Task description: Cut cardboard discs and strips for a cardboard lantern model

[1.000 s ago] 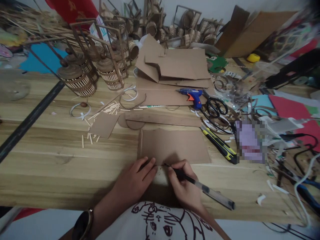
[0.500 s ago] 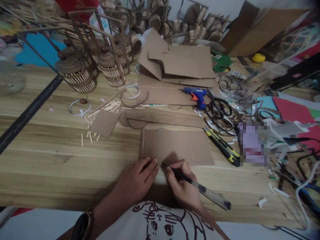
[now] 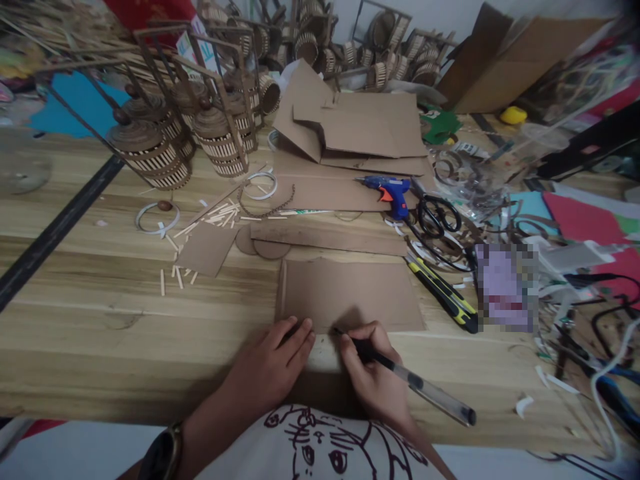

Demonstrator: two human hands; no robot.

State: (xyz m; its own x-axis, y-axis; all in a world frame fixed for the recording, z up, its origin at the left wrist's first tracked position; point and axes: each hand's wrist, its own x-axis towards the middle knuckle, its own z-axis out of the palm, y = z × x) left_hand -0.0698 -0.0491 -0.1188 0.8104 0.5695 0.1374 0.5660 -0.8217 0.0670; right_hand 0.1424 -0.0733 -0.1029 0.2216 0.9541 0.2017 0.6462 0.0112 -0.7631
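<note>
A rectangular piece of cardboard [image 3: 350, 293] lies flat on the wooden table in front of me. My left hand [image 3: 280, 353] rests at its lower left edge, fingers stretched out and lying flat. Between the fingers and thumb of my right hand [image 3: 375, 370] is a black pen [image 3: 425, 387] with a clear barrel. Its tip meets the cardboard near the lower edge, just right of my left fingertips. To the right of the cardboard lies a yellow and black utility knife [image 3: 443, 293].
A blue glue gun [image 3: 393, 193] lies beyond, beside black-handled scissors [image 3: 437, 215]. Cardboard strips [image 3: 330, 239] and small sticks [image 3: 220, 215] are scattered behind. Lantern-like stick baskets [image 3: 155, 153] stand at the back left. A folded cardboard piece [image 3: 373, 123] lies at the back.
My right hand and the pen have moved slightly to the right along the cardboard's lower edge. My left hand stays at about the same place on the cardboard.
</note>
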